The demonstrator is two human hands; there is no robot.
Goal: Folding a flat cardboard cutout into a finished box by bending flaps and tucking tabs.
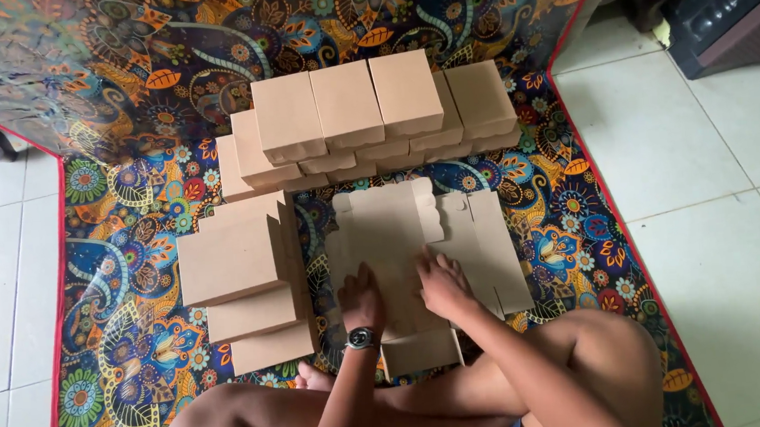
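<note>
Down low, both hands press flat on an unfolded cardboard box blank. Left hand, with a wristwatch at the wrist, lies palm down, fingers loosely together, gripping nothing. Right hand likewise flat, fingers slightly spread, holding nothing. Blank lies directly ahead of the crossed legs, long axis running away from the body; hands sit on its near half, about equally close. Left of it, a stack of folded brown boxes. Beyond, a row of finished boxes against the raised patterned mat. White floor tiles at right.
</note>
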